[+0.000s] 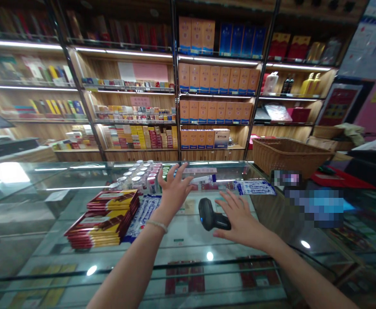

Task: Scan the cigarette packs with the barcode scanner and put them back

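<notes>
My left hand [174,189] is over the glass counter with its fingers spread and nothing gripped. Close to its thumb side lies a white and blue wrapped packet [202,179]; whether they touch I cannot tell. My right hand [237,214] is open around the handle end of a black handheld barcode scanner [209,214], thumb below and fingers apart above. Left of my left hand is a row of blue and white packets [144,212], beside stacked red and yellow chocolate packs [102,223]. More blue and white packets [255,187] lie beyond my right hand.
Several cans [138,176] stand in rows behind the chocolate. The glass counter [162,268] has goods beneath its top. A wicker basket [287,154] stands at the back right. Lit shelves [216,118] with boxed goods line the wall. A dark cable [316,262] runs at the right.
</notes>
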A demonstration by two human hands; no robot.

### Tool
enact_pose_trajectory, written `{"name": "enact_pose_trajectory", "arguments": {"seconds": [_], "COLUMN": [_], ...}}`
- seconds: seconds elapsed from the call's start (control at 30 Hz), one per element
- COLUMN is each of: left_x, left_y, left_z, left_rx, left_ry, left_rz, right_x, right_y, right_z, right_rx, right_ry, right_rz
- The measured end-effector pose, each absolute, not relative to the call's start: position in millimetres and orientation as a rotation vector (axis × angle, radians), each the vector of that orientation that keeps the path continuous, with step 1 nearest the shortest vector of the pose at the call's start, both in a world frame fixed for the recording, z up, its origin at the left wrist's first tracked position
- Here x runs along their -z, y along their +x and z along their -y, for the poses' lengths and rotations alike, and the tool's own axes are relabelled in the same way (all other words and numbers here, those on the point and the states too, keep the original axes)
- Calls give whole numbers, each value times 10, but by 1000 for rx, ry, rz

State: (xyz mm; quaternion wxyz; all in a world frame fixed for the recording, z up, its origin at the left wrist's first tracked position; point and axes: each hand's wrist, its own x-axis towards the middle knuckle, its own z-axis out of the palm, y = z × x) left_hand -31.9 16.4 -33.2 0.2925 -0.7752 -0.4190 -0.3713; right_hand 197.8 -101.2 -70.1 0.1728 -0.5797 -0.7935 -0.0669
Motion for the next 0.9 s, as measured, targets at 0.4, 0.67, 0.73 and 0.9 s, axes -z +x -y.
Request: {"name": "enact_pose_trajectory", "arguments": {"seconds": [0.4,0.67,0.73,0.9], "left_x": [334,323,325,328], "left_y": [-352,-372,-371,-372], "left_z": [-185,-195,-195,-199], "left_rx": [961,976,973,966], "left_ry": [-2094,-2085,-2082,-2074], "left_rz": [1194,1217,1217,1228], "right_x": [683,431,424,490], "right_y": [1859,1930,1930,1860], "right_z": [1024,1084,1096,1095], "right_rx": [298,89,51,24], "right_ry": [-1602,-1775,-1796,-1761], "right_rz": [2175,1877,1869,1906]}}
